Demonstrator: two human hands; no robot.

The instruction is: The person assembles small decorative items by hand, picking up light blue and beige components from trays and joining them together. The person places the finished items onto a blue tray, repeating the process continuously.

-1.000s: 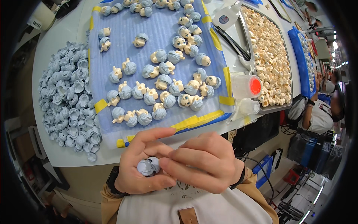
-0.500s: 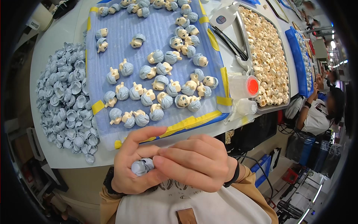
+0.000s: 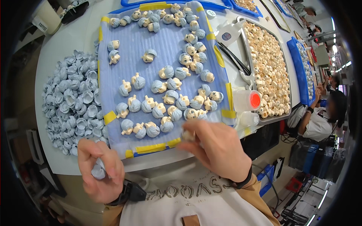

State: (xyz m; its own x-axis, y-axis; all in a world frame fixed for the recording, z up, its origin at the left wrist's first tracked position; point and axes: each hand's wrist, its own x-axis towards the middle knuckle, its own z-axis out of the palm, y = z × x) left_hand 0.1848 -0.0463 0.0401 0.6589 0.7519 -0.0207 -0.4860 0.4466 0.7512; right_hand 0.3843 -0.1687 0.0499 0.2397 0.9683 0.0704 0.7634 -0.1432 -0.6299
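My left hand (image 3: 103,173) has its fingers curled round a light-blue doll hair piece (image 3: 98,170), just in front of the table's near edge. A heap of similar hair pieces (image 3: 71,98) lies right beyond it. Over the near right edge of the blue lined tray (image 3: 128,41), my right hand (image 3: 217,148) pinches a small doll head (image 3: 187,135), smeared by motion; its details cannot be told. Several blue-haired doll heads (image 3: 152,129) lie in the tray, many with the neck stub showing.
To the tray's right is a metal tray (image 3: 290,107) of cream-coloured hollow head parts. Between the trays are a white bottle (image 3: 228,35), black tweezers (image 3: 235,58) and a red-topped jar (image 3: 247,100). A co-worker (image 3: 324,116) sits at the far right, by another blue tray (image 3: 298,71).
My hands were together, working on a blue piece above my lap. They have parted: the left moved left toward the heap, the right forward to the tray with a head. The view shifted slightly.
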